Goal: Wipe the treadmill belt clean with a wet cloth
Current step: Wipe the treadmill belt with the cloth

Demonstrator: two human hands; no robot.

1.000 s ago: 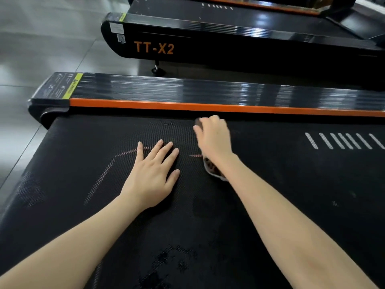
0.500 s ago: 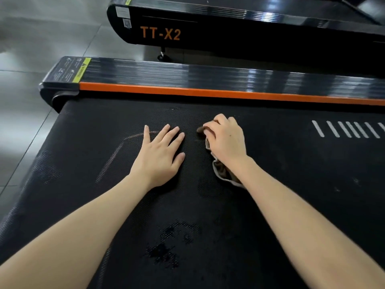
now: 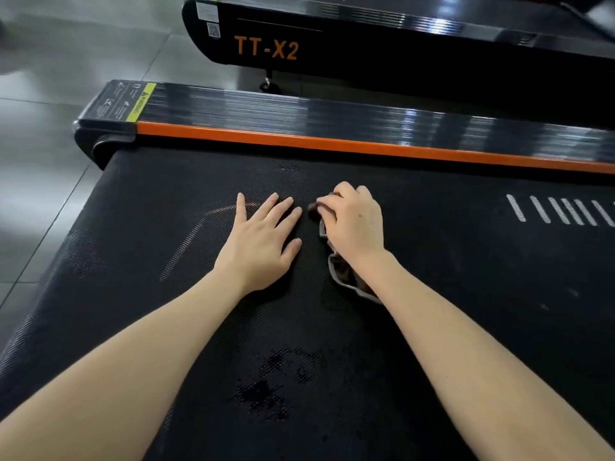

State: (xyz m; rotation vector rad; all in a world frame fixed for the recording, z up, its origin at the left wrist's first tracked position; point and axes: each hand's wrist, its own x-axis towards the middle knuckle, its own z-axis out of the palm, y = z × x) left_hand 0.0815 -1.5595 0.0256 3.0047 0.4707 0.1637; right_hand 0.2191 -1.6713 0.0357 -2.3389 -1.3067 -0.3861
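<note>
Two bare forearms [image 3: 159,354], bare left hand [image 3: 263,241], bare right hand [image 3: 354,224]; small dark mole [image 3: 360,215] on its back

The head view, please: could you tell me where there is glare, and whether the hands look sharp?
In the head view, streaky glare runs along the glossy side rail and the floor tiles. The matte belt shows almost none. The left hand, and the right hand gripping the cloth, both look sharp, without motion blur.
</note>
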